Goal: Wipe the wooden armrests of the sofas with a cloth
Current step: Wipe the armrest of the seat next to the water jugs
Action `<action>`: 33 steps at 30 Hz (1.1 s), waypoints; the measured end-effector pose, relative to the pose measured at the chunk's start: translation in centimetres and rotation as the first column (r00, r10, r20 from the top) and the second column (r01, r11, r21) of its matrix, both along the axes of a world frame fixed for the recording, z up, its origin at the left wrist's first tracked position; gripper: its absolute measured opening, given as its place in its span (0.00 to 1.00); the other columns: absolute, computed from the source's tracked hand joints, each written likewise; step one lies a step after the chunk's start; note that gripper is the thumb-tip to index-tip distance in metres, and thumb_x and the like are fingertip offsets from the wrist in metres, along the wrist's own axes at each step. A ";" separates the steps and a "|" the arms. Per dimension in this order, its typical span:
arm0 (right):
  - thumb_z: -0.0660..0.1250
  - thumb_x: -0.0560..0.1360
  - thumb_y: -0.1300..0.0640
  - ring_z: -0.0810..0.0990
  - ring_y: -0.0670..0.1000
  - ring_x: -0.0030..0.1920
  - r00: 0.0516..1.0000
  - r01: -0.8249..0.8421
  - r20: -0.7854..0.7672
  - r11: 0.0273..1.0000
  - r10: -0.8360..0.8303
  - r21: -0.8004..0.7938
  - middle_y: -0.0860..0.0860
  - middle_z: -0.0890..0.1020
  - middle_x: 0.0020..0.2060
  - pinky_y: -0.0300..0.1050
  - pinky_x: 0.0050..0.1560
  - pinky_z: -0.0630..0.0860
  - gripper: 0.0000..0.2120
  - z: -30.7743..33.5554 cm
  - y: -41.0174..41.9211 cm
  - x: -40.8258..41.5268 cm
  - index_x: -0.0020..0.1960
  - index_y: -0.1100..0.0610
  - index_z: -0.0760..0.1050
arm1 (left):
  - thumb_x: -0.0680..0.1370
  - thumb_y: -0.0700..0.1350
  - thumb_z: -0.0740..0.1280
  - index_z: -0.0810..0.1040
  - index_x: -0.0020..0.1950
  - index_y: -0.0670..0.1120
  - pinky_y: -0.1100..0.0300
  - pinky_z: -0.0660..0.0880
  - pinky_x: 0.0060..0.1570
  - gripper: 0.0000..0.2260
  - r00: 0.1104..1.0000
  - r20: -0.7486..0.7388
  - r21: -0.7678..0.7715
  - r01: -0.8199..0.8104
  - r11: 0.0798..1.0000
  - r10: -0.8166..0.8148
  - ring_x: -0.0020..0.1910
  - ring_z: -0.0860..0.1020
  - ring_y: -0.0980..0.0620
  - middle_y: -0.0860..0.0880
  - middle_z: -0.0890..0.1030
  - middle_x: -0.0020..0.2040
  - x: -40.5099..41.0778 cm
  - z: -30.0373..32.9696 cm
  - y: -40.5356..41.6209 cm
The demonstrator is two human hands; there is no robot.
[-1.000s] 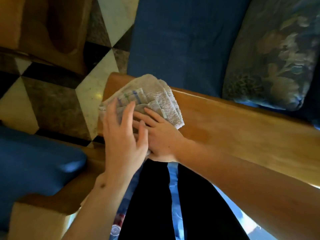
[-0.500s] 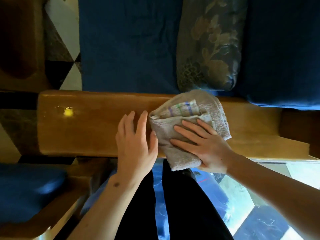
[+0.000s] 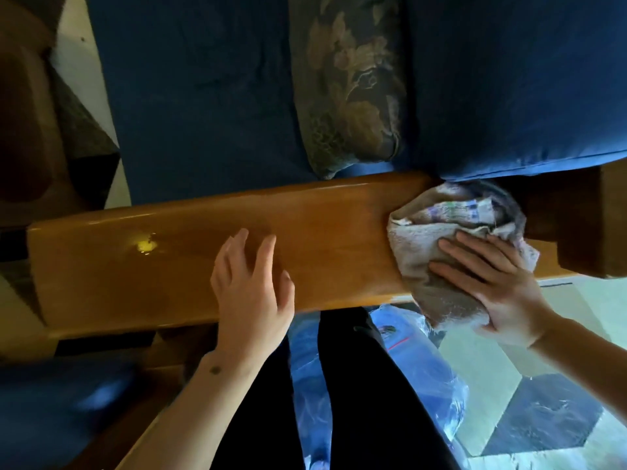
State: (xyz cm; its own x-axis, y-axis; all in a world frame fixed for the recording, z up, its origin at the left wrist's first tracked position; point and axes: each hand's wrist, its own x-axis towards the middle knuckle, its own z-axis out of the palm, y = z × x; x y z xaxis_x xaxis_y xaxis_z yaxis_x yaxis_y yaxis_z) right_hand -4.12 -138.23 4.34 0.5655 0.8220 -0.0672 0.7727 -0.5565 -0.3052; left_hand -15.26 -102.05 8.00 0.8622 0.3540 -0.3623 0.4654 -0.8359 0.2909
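Where the cloth [image 3: 441,252] lies: right end of armrest [image 3: 169,259], centre-right of frame.
Right grip [image 3: 492,286]: fingers flat, pressing cloth, clasping nothing.
Left grip [image 3: 251,293]: spread, empty, mid-armrest.
Long axis: armrest runs left-right; bare length lies left of cloth.

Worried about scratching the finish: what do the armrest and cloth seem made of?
Armrest: looks like wood under glossy varnish; grain streaks show and a bright light spot reflects off it. Cloth: apparently soft terry towelling, greyish with coloured stripes; fuzzy nap, crumpling limply under the right hand.
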 end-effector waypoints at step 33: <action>0.60 0.78 0.39 0.53 0.60 0.84 0.936 -0.349 -0.037 0.937 0.350 0.011 0.57 0.58 0.84 0.63 0.82 0.39 0.38 -0.5 49.1 -14.3 0.84 0.50 0.58 | 0.83 0.50 0.60 0.68 0.74 0.39 0.46 0.72 0.65 0.23 0.818 0.222 -0.213 -0.491 0.845 0.531 0.64 0.72 0.40 0.37 0.72 0.66 -13.2 2.4 26.0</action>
State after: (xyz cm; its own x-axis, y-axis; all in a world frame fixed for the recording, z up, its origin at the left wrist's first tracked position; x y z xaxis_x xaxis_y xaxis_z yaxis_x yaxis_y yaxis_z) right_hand -18.44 -89.17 3.86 0.2396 0.9676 -0.0794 0.9062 -0.2522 -0.3395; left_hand -28.51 -76.06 10.37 0.6400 0.7334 -0.2291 0.7038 -0.4400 0.5578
